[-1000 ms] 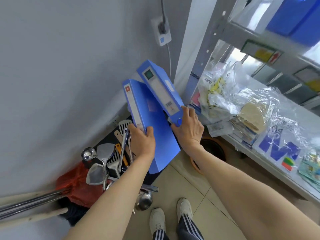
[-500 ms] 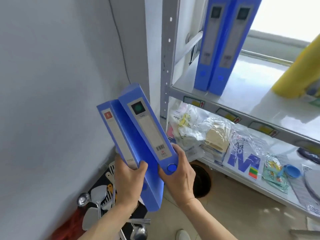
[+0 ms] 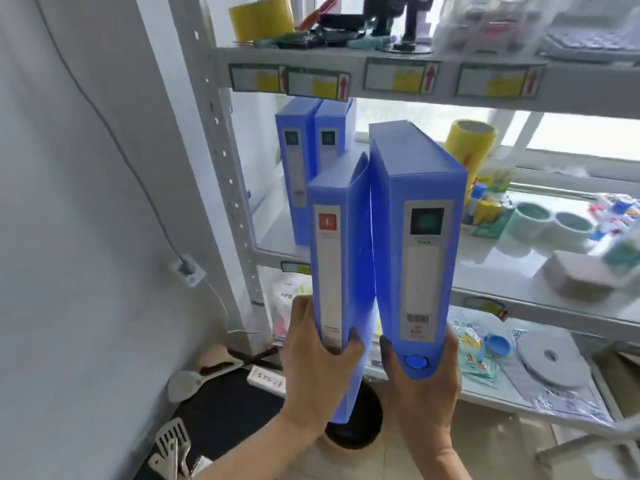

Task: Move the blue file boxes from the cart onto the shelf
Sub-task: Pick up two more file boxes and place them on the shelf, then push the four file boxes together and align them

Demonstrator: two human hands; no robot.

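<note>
Vs. 0.5 s ago: both held boxes raised from tilted to upright, now level with the middle shelf (image 3: 519, 271). Left hand (image 3: 311, 368) grips the narrow file box (image 3: 332, 265); right hand (image 3: 426, 393) grips the wide file box (image 3: 420, 251), sides touching. Count: four blue boxes, two held, two shelved boxes (image 3: 308, 168) at the shelf's left end.

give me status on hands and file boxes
Left hand holds red-label file box. Right hand holds green-label file box. Both upright, short of shelf.

A storeroom: labelled metal shelf (image 3: 381, 77) rack holding tape rolls (image 3: 261, 19), stationery.
</note>
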